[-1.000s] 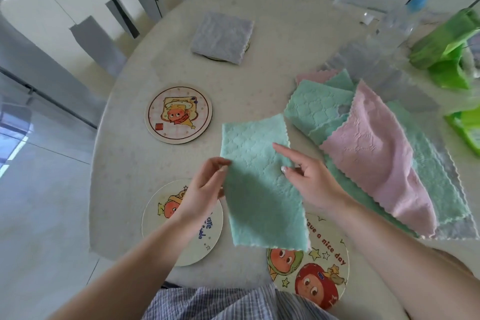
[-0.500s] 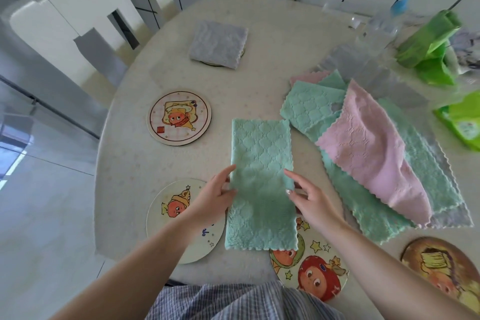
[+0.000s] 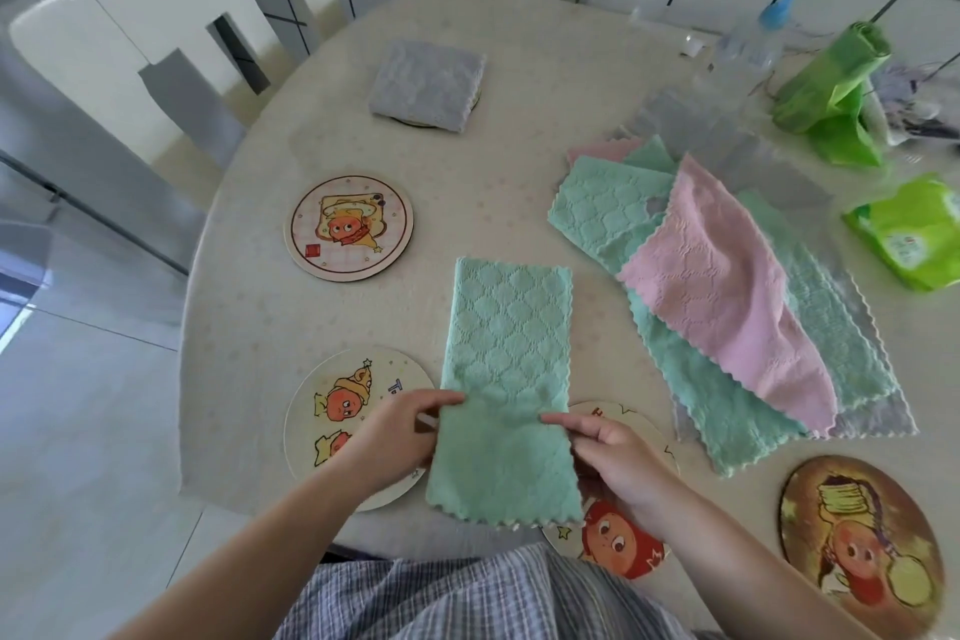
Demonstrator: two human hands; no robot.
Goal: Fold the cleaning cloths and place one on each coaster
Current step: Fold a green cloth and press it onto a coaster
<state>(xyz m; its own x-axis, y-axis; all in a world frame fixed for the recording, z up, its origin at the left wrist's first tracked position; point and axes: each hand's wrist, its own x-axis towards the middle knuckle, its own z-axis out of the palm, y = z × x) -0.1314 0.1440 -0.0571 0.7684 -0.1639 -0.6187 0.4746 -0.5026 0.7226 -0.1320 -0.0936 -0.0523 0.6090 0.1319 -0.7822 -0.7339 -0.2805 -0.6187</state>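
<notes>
A green cloth [image 3: 506,353], folded into a long strip, lies on the table in front of me. My left hand [image 3: 389,437] pinches its left edge and my right hand [image 3: 618,457] pinches its right edge, near the strip's lower half. The strip's near end overlaps two cartoon coasters, one at the left [image 3: 337,405] and one at the right [image 3: 618,546]. A bare coaster [image 3: 348,226] sits further left. A folded grey cloth [image 3: 426,83] covers a coaster at the back. Another coaster [image 3: 857,541] lies at the near right.
A loose pile of green and pink cloths [image 3: 727,286] spreads over the right of the table [image 3: 519,161]. Green packets [image 3: 909,234], a green bag [image 3: 831,94] and a spray bottle [image 3: 753,42] stand at the back right. A white chair [image 3: 171,5] stands at the far left.
The green strip went from held up in the air to lying flat on the table. Both hands slid down its sides toward its near end.
</notes>
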